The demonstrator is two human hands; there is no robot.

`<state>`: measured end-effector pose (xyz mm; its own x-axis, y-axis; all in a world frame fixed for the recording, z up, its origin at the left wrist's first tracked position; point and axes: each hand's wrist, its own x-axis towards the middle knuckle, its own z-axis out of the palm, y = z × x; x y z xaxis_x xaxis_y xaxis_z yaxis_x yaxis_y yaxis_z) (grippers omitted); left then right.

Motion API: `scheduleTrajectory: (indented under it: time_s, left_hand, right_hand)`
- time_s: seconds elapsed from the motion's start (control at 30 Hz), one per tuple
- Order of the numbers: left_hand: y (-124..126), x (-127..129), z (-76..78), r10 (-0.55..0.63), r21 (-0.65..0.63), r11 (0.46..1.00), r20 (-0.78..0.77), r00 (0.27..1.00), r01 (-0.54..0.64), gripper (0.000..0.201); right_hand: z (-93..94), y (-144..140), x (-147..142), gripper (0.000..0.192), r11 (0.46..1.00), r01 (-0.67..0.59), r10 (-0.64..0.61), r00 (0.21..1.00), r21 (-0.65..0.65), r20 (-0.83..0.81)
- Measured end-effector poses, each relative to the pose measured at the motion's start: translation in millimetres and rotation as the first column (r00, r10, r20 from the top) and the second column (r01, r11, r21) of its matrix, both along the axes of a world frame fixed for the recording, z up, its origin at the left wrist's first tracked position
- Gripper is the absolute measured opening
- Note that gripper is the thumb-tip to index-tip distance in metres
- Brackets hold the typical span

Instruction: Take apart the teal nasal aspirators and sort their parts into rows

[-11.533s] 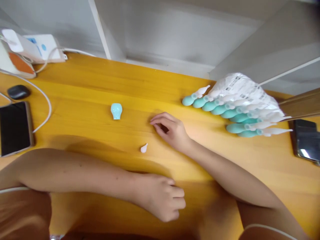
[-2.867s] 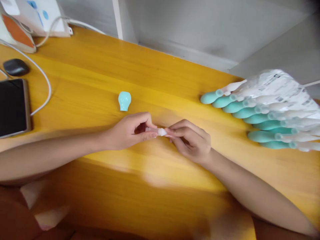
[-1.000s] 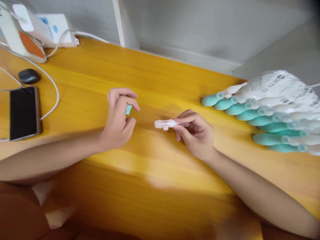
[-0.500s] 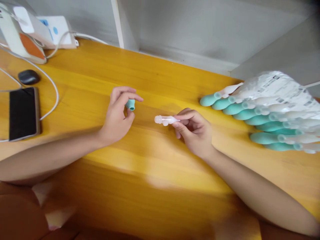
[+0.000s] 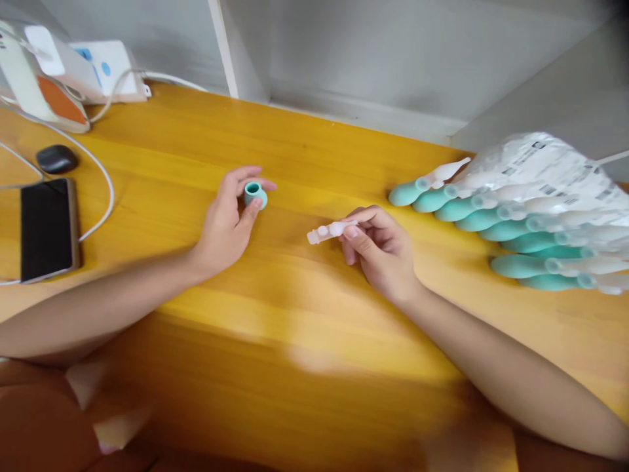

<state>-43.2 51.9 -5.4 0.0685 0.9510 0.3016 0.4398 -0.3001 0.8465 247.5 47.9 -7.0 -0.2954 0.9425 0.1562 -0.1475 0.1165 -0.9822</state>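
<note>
My left hand (image 5: pixel 228 213) is closed around a small teal rubber bulb (image 5: pixel 254 194), whose round open mouth faces up toward me. Between thumb and forefinger, my right hand (image 5: pixel 381 246) pinches the narrow end of a translucent plastic nozzle (image 5: pixel 327 231); its wider, collared end points left toward the bulb. A gap of bare wood separates the two parts. To the right lies a slanting row of assembled teal bulbs with nozzles (image 5: pixel 447 208), some of their tips overlapping a clear plastic bag.
The printed clear plastic bag (image 5: pixel 550 164) sits at the right rear, by a grey partition (image 5: pixel 368 59). On the left of the wooden table (image 5: pixel 162 151) are a phone (image 5: pixel 49 226), a black mouse (image 5: pixel 56 158), white cables and a power strip with a charger (image 5: pixel 111 69).
My left hand has turned the bulb so its mouth tips from downward to upward. The nozzle has rolled and tilted in my right hand, its collared end now lower.
</note>
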Motion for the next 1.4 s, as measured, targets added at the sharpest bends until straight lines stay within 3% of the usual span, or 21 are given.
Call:
scheduleTrajectory:
  time_s: [0.13, 0.3, 0.4, 0.7, 0.97, 1.1, 1.4]
  left_hand:
    - [-12.3, 8.1, 9.4, -0.171, -0.134, 0.974, 0.110, 0.979, 0.185, 0.041]
    - [-21.0, 11.2, 24.7, -0.398, -0.232, 0.896, -0.042, 0.917, 0.378, 0.027]
    - [-18.9, 11.1, 31.1, -0.471, -0.257, 0.859, -0.057, 0.880, 0.443, 0.023]
    - [-15.1, 13.2, 31.3, -0.485, -0.265, 0.853, -0.081, 0.871, 0.451, 0.025]
    - [-17.8, 12.2, 27.9, -0.446, -0.252, 0.872, -0.050, 0.894, 0.421, 0.029]
    - [-19.8, 11.1, 23.9, -0.440, -0.199, 0.883, -0.036, 0.897, 0.425, 0.035]
    - [-18.2, 10.8, 19.4, -0.478, -0.175, 0.869, -0.058, 0.876, 0.463, 0.028]
  right_hand:
    - [-1.0, 1.8, 0.8, 0.024, 0.999, -0.040, 0.040, 0.999, 0.004, -0.032]
    - [1.8, 1.0, 1.7, 0.024, 0.987, -0.159, 0.159, 0.986, -0.009, -0.046]
    - [4.1, -1.1, 1.0, 0.024, 0.981, -0.194, 0.194, 0.981, -0.006, -0.001]
    - [2.3, -4.2, -0.7, 0.015, 0.963, -0.248, 0.244, 0.968, 0.105, 0.056]
    - [1.7, -6.2, -1.3, 0.021, 0.943, -0.236, 0.178, 0.952, 0.232, 0.247]
    - [3.1, -7.5, -0.7, 0.024, 0.944, -0.227, 0.165, 0.953, 0.240, 0.252]
    - [0.9, -8.2, 3.1, 0.021, 0.953, -0.236, 0.179, 0.945, 0.191, 0.274]
